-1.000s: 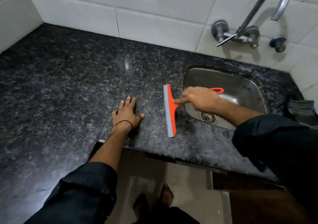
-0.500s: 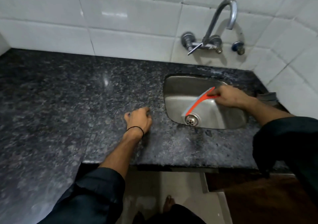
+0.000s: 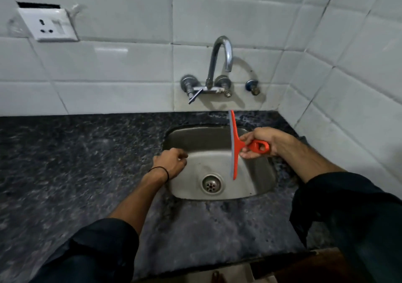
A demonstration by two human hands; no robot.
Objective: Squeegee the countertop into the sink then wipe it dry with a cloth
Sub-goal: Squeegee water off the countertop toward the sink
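Our right grip (image 3: 264,143) wraps the squeegee (image 3: 234,150) handle, blade held over the sink (image 3: 191,140), likely so water drips in. Left grip (image 3: 171,163) curled, empty, at the sink's rim; bench (image 3: 87,163) looks unwiped.

We're in a kitchen, and a plain domestic one by the look of it. A dark speckled stone countertop (image 3: 76,163) runs along the back wall into the right-hand corner. Set into it is a small stainless-steel sink (image 3: 252,187) with a round strainer drain (image 3: 211,183). Above the basin a chrome swan-neck tap (image 3: 219,52) comes straight out of the wall, with a lever on its left and a separate little valve (image 3: 252,86) to its right. Glossy white tiles (image 3: 130,21) cover both walls as a splashback. Up on the left, a white socket-and-switch plate (image 3: 49,24) sits in the tiling. An orange squeegee (image 3: 233,147) is over the basin, ordinary household cleaning kit.
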